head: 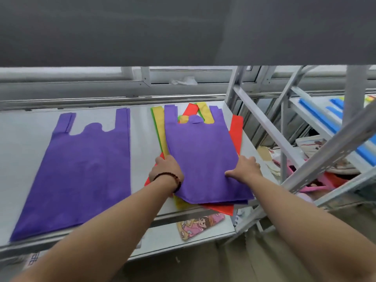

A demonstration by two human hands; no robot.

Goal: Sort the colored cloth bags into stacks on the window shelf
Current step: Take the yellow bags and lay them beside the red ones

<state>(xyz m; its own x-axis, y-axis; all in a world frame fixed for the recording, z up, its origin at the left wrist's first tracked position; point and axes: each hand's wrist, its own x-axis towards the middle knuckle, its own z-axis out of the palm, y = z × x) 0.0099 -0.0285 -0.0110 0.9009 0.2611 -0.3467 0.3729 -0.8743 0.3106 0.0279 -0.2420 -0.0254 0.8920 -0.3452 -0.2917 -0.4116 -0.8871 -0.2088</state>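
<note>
A purple cloth bag (pixel 81 169) lies flat on the left of the grey window shelf (pixel 142 131). To its right a mixed pile has another purple bag (pixel 201 151) on top, over yellow (pixel 159 127), green and red bags (pixel 237 131). My left hand (pixel 166 169), with a dark bead bracelet, grips the left edge of the top purple bag. My right hand (pixel 245 167) presses on that bag's right edge, fingers spread over the cloth.
A cartoon-printed bag (pixel 200 224) lies on the lower shelf below the pile. Grey metal rack struts (pixel 262 123) cross at the right. Blue bags (pixel 333 123) sit on a far right shelf, with pink and white items beneath. The window frame (pixel 142 78) runs behind.
</note>
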